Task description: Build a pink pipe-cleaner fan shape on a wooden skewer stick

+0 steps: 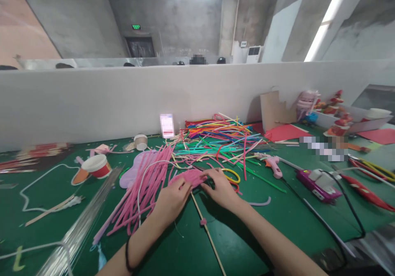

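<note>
A pink fuzzy piece (191,177), seemingly made of pipe cleaners, is between my hands above the green table. My left hand (174,197) pinches its left and lower side with fingers bent. My right hand (220,186) grips its right edge between thumb and fingers. A thin wooden stick (211,239) runs from under the piece toward me, with a small pink lump (203,222) partway along it. Whether stick and piece are joined is hidden. Left of my hands lies a heap of loose pink pipe cleaners (145,187). Yellow-handled scissors (232,176) lie just behind my right hand.
Multicoloured pipe cleaners (216,134) are piled at the back. To the right are a pink glue gun (274,165) and a purple power strip (317,186) with cords. A paper cup (98,167) and a bundle of thin wires (83,222) lie left. A white partition (92,103) closes the back.
</note>
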A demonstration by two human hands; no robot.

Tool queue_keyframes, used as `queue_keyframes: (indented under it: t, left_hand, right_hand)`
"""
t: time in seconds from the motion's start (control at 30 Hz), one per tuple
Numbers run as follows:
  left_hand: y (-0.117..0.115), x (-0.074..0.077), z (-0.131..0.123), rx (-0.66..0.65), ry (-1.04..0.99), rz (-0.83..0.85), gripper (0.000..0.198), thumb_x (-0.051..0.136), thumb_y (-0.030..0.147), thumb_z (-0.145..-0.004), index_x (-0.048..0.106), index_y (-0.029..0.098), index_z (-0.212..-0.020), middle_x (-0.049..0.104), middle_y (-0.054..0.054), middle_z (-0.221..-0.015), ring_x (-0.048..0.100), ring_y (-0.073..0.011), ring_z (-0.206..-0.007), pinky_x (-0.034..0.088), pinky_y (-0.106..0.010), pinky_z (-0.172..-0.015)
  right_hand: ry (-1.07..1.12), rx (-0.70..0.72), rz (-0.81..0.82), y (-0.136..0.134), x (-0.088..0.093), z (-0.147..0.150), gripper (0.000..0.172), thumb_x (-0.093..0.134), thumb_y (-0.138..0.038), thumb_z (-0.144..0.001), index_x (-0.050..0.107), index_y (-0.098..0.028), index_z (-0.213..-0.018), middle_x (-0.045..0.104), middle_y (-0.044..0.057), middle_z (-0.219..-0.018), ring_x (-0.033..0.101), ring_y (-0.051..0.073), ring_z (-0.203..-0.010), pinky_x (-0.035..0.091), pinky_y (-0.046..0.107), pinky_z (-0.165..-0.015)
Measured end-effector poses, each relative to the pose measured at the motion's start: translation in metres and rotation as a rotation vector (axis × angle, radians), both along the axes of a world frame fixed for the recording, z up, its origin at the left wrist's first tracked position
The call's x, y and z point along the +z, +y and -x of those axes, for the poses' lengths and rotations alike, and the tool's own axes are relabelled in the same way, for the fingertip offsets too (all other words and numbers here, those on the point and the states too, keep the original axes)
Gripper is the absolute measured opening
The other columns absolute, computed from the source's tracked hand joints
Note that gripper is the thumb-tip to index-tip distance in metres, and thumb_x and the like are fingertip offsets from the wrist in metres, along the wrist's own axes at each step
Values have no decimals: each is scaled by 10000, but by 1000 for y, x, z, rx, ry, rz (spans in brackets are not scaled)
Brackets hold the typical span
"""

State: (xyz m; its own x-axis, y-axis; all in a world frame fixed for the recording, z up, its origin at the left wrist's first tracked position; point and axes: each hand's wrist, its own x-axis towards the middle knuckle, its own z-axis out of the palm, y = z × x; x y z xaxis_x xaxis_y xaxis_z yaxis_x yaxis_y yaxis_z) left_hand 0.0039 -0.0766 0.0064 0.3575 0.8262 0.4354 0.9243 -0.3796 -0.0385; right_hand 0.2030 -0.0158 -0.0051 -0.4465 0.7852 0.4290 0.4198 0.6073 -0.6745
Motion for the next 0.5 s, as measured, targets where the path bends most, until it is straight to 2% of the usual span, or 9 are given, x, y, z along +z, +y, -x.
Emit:
queue_keyframes:
  t: [0.1,0.23,0.37,0.43,0.5]
  left_hand:
    - [-4,-4,4,-41,16,-42,277,392,293,-990,647,197,-940,658,-47,-825,643,-159,-713,440,-236,-545]
    - [-8,-4,5,-119,-17,-71,238,438,281,-968,645,190,-893,650,-36,-780,627,-164,-729,466,-260,-627]
    - [-9,-2,3,-175,-41,-63,222,462,268,-952,653,188,-871,647,-32,-758,611,-151,-700,452,-254,-605]
    - [-9,-2,4,-178,-57,-56,223,461,264,-951,657,190,-878,653,-35,-776,615,-146,-708,454,-248,-606]
    - [-9,-2,5,-172,-59,-60,230,449,258,-956,660,189,-896,661,-43,-800,625,-148,-732,467,-248,-630]
  right_hand:
    - [-205,-117,-129,1,-5,-1,227,646,-266,-831,628,-190,-1044,662,94,-1066,559,276,-1032,424,436,-915]
    - [-300,-215,-114,7,-13,0,251,596,-329,-877,623,-168,-1068,691,107,-964,567,290,-951,434,414,-844]
    - [-205,-154,84,18,-12,-4,199,615,-256,-833,646,-198,-1021,687,15,-698,606,228,-764,442,332,-725]
    - [-90,-121,181,24,-8,-9,202,582,-214,-809,653,-201,-998,669,-13,-657,605,182,-653,438,287,-651]
    - [8,-141,212,28,-5,-16,228,547,-221,-795,655,-201,-994,647,-25,-637,595,163,-600,434,267,-602]
